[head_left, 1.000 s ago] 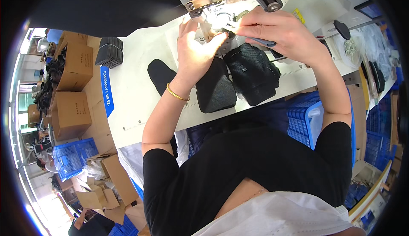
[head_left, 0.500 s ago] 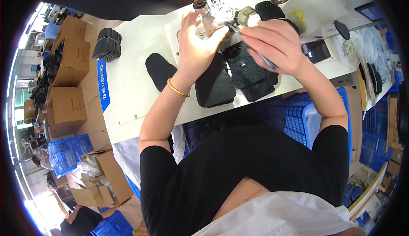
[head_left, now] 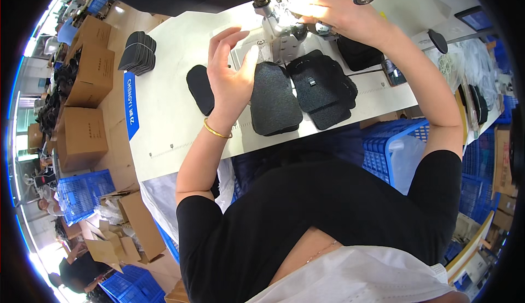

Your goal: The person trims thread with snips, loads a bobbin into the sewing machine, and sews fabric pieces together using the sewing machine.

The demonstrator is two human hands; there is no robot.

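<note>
My left hand hovers open at the left of the sewing machine's lit needle area, fingers curved and thumb apart, with nothing in it. At the right of the needle, my right hand has its fingers drawn together; glare hides their tips and whatever they hold. Below the machine head lie two piles of black textured fabric pads: a rounded left pile and a right pile with a small shiny piece on top. A single black oval pad rests beside my left wrist.
A banded stack of black pads stands at the table's far left. More black pads lie beneath my right forearm. A blue crate sits under the table's right edge. Cardboard boxes and crates line the floor at left.
My right hand has moved up and away toward the needle; the slim metal tool below its palm no longer shows clearly. My left hand has drawn back left, off the machine, and opened.
</note>
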